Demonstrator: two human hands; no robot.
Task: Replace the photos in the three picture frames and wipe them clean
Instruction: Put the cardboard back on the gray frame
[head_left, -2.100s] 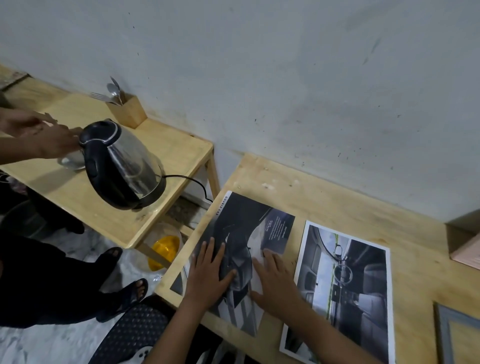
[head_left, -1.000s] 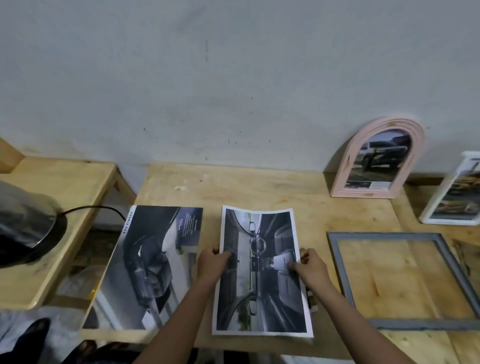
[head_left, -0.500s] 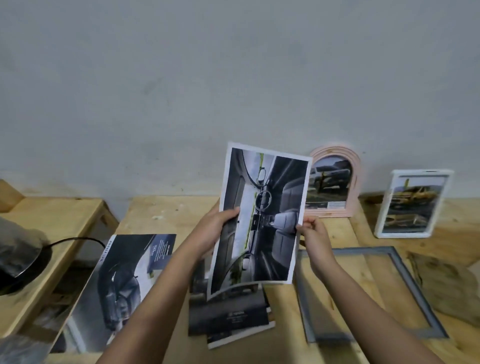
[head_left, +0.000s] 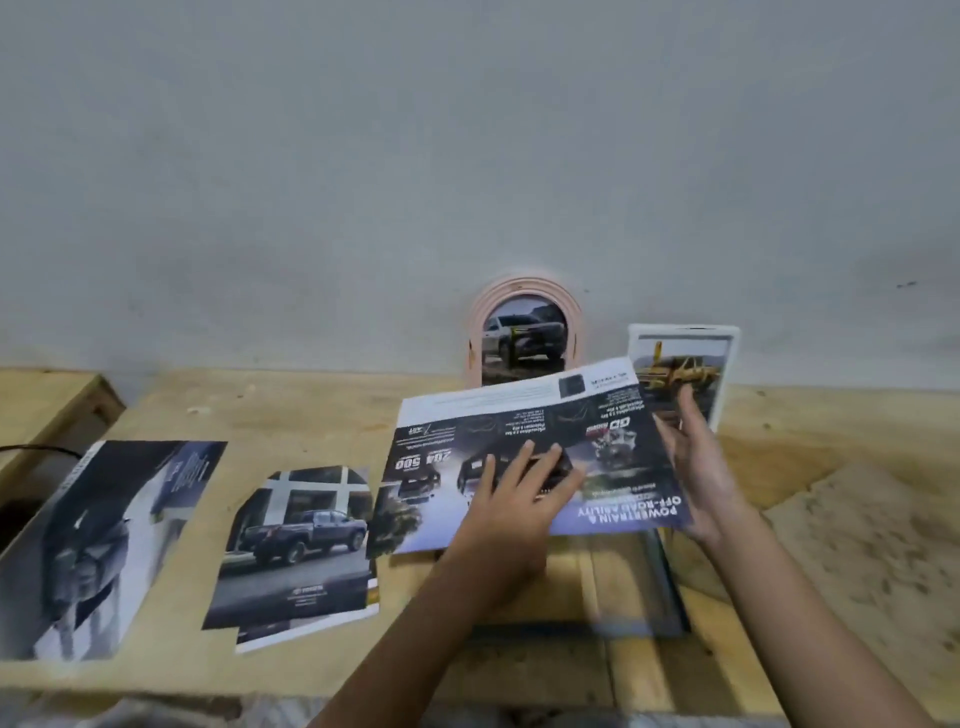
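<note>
- Photo swapping is the step in hand, by my reading: a printed car sheet (head_left: 524, 457) is held over the grey frame (head_left: 670, 587), which lies flat and empty on the wooden table (head_left: 291, 410) at about five o'clock in the view.
- The left hand (head_left: 511, 499) lies on top of the sheet with fingers spread and straight, pressing it down near its middle.
- The right hand (head_left: 696, 467) meets the sheet's right edge with fingers extended; whether the thumb pinches the paper from below cannot be told.
- The sheet is face up with its text upside down to the wearer, and its far edge lifts toward twelve o'clock, so it is not yet seated in the frame.
- At twelve o'clock the pink arched frame (head_left: 524, 306) leans on the wall with a car photo inside; just to its right, at one o'clock, the white frame (head_left: 680, 364) stands with a yellow vehicle picture.
- At nine o'clock lie two more prints: a truck photo (head_left: 301, 540) and, further left, a dark car page (head_left: 114, 530).
- A wooden backing board (head_left: 872, 561) rests at three o'clock, apart from the grey frame.
- The next move likely calls for squaring the sheet to the grey frame's opening, checking that it fits, then fetching the backing board.
- No wiping cloth is in sight.
</note>
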